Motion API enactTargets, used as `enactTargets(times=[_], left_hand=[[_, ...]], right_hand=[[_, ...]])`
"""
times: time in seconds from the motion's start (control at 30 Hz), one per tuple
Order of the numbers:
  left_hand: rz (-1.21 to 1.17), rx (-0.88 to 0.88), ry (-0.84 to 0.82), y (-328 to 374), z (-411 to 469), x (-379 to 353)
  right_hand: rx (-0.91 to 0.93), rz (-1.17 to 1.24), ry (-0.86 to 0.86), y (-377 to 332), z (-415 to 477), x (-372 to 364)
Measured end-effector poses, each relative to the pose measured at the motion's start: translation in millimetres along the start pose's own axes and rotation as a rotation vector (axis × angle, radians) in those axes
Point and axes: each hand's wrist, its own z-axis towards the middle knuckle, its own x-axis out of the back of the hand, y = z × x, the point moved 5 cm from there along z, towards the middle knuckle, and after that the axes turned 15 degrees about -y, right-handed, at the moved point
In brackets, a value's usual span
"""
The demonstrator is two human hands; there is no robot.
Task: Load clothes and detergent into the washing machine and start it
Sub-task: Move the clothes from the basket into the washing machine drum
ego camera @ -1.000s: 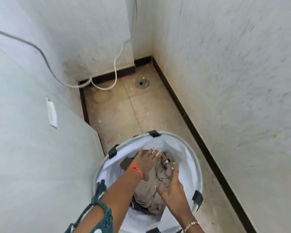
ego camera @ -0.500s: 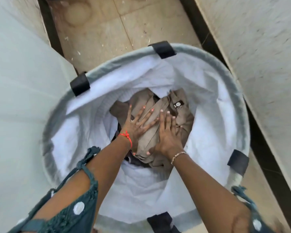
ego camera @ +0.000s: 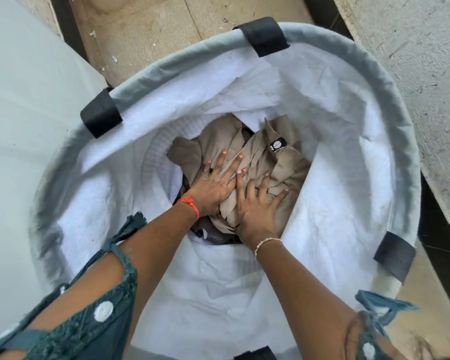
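Note:
A round laundry basket [ego camera: 182, 61] with a grey rim, black strap loops and a white lining fills the view. At its bottom lies a crumpled beige garment [ego camera: 283, 162] with a small black label, over darker clothes [ego camera: 213, 236]. My left hand [ego camera: 213, 183] lies flat on the beige garment, fingers spread. My right hand [ego camera: 257, 206] presses on the same garment just beside it, fingers spread, with a fold of cloth bunched between the two hands. Neither hand has closed around the cloth. No washing machine front or detergent is in view.
A pale white surface [ego camera: 24, 113] stands close on the left of the basket. A rough plastered wall [ego camera: 413, 61] with a black skirting [ego camera: 437, 229] runs along the right. Beige floor tiles [ego camera: 146, 29] lie beyond the basket.
The view has dropped from the room corner down into the basket. Both hands have sunk deeper and spread flat on the beige garment, the right one shifting slightly right.

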Motion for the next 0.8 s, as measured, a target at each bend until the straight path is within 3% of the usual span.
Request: enactTargets(times=[0.13, 0.33, 0.4, 0.53, 0.63, 0.8], left_hand=[[0.06, -0.107, 0.229, 2, -6, 3], [0.113, -0.089, 0.42, 10, -35, 29], [0.133, -0.029, 0.451, 15, -61, 52], [0.096, 0.03, 0.436, 14, -117, 107], [0.108, 0.162, 0.466, -4, -167, 156], [0.138, 0.252, 0.724, -25, -252, 225]], right_hand=[[0.042, -0.005, 0.024, -6, 1, 3], [0.019, 0.091, 0.119, 0, -29, 33], [0.016, 0.131, 0.138, 1, -47, 49], [0.017, 0.15, 0.431, -3, -98, 102], [0.017, 0.155, 0.487, -13, -143, 148], [0.01, 0.19, 0.574, -38, -214, 226]])
